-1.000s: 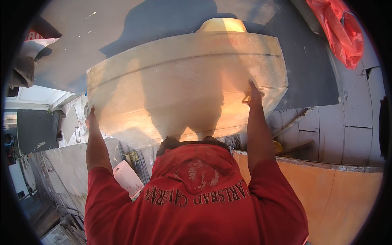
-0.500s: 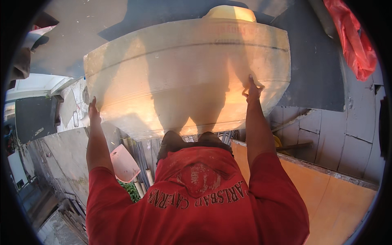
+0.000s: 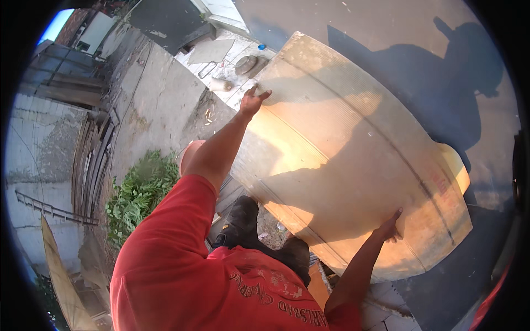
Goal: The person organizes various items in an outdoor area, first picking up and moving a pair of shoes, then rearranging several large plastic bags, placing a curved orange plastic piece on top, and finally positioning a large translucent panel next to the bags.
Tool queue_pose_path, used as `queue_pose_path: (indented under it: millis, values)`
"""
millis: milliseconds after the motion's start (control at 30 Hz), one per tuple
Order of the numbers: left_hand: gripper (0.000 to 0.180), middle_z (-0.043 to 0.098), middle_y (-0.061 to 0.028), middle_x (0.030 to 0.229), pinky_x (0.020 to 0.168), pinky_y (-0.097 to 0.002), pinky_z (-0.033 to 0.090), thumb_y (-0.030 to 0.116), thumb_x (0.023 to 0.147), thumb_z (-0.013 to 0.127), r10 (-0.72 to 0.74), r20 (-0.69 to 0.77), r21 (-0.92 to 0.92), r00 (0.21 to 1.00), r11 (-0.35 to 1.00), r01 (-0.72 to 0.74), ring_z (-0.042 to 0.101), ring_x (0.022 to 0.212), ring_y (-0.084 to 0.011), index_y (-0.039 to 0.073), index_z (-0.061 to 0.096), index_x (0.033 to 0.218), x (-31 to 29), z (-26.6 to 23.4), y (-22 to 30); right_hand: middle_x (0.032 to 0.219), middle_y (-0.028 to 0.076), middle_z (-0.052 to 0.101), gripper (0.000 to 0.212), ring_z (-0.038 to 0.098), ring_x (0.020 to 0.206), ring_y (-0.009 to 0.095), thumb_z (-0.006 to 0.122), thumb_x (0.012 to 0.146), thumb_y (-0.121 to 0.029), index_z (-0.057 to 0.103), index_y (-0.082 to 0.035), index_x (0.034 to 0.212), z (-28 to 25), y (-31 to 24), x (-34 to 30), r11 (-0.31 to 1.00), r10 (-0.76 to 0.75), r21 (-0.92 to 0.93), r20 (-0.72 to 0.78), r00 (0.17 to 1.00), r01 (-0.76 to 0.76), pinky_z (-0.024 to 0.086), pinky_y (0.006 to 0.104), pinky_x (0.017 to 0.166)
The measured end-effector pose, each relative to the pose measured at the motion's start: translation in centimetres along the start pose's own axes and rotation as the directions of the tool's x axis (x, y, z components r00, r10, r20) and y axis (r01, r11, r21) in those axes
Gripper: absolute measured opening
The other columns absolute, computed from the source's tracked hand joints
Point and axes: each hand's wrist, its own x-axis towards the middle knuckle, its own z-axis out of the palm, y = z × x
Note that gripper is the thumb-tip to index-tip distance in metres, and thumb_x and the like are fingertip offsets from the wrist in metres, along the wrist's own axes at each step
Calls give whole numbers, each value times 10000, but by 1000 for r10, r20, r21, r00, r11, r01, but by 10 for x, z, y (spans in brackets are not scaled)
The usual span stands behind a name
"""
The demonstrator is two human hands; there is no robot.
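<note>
Both hands grip opposite edges of a big plywood sheet (image 3: 353,160): left hand (image 3: 252,101) far edge, right hand (image 3: 390,227) near edge. Open pavement (image 3: 386,33) beyond; green weeds (image 3: 138,193) crowd left.

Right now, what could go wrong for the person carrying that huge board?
The board is wide, and the left hand and right hand grip only its far edges, so it might slip or tip. It also hides much of the ground ahead, so the boots could trip on the rubble lying nearby.
</note>
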Motion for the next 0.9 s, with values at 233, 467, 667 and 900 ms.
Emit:
queue_pose_path:
  millis: [233, 467, 667, 900]
  values:
    - [750, 617, -193, 1339, 1074, -384, 429, 534, 873, 683, -17, 147, -141, 989, 989, 38, 572, 1266, -317, 38, 532, 1414, 38, -31, -73, 1490, 347, 225, 1574, 293, 1376, 507, 572, 473, -1009, 111, 62, 1530, 44, -6, 25, 991, 68, -90, -256, 964, -94, 359, 607, 1048]
    - [752, 709, -145, 1142, 941, -362, 506, 538, 832, 726, -424, 111, 72, 899, 905, 418, 649, 1092, -225, 56, 546, 1380, 229, -41, -287, 1481, 285, 414, 1228, 498, 1294, 440, 652, 633, -883, 460, 79, 1371, 20, -4, 27, 996, -91, 6, -38, 995, 91, 496, 515, 1004]
    - [850, 439, -222, 1440, 996, -511, 476, 602, 933, 591, -573, 296, -600, 764, 511, 616, 519, 1207, -380, 170, 224, 1566, 416, 56, -375, 951, 158, 584, 956, 518, 761, 325, 590, 754, -834, 592, -22, 1257, 12, 24, 44, 984, -158, 79, 12, 987, 157, 434, 479, 578]
    - [680, 549, -223, 1273, 946, -549, 498, 607, 985, 480, -694, 102, -814, 713, 354, 461, 581, 1095, -415, 194, 318, 1500, 558, 98, -462, 898, 138, 580, 1055, 510, 722, 241, 738, 795, -628, 206, -162, 1578, -2, 0, 64, 924, -370, -109, -18, 929, 366, 457, 559, 605]
